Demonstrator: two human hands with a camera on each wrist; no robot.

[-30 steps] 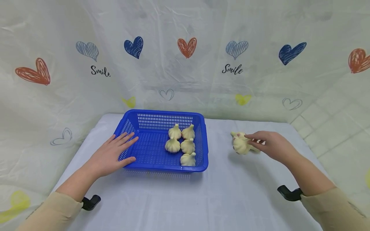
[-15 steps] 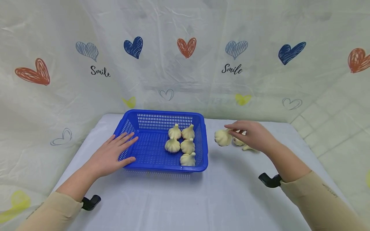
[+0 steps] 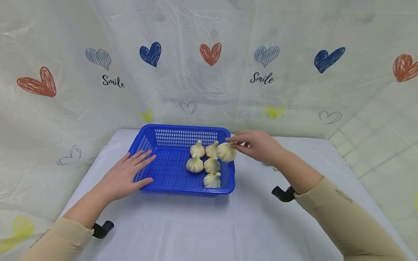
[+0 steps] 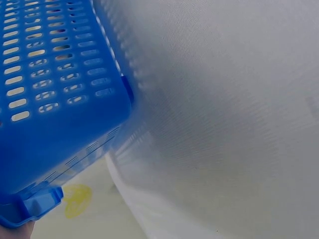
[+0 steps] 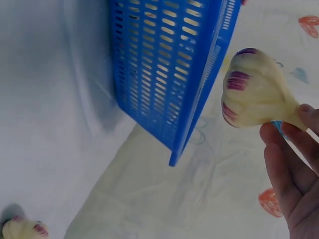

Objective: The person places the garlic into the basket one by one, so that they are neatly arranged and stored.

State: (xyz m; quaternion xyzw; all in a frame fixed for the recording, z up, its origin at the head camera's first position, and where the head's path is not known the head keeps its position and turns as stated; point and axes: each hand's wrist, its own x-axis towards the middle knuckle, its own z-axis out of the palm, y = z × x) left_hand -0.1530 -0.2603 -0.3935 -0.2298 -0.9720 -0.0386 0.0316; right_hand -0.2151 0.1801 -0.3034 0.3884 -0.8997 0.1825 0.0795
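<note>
A white garlic bulb (image 3: 226, 152) hangs by its stem from the pinched fingertips of my right hand (image 3: 258, 146), over the right rim of the blue basket (image 3: 183, 190). Purple streaks mark this bulb in the right wrist view (image 5: 256, 92). Inside the basket, on its right side, several garlic bulbs (image 3: 195, 164) stand with stems up. My left hand (image 3: 125, 175) lies with spread, straight fingers across the basket's left rim. In the left wrist view only a sliver of that hand shows beside the basket wall (image 4: 60, 79).
More garlic (image 5: 25, 228) lies on the white-covered table (image 3: 209, 224) right of the basket, mostly hidden behind my right forearm in the head view. Behind the table hangs a pale sheet (image 3: 209, 87) printed with hearts.
My right hand has lifted a garlic bulb from the group at the right and carried it left to the basket's right rim. The left hand and basket stay put.
</note>
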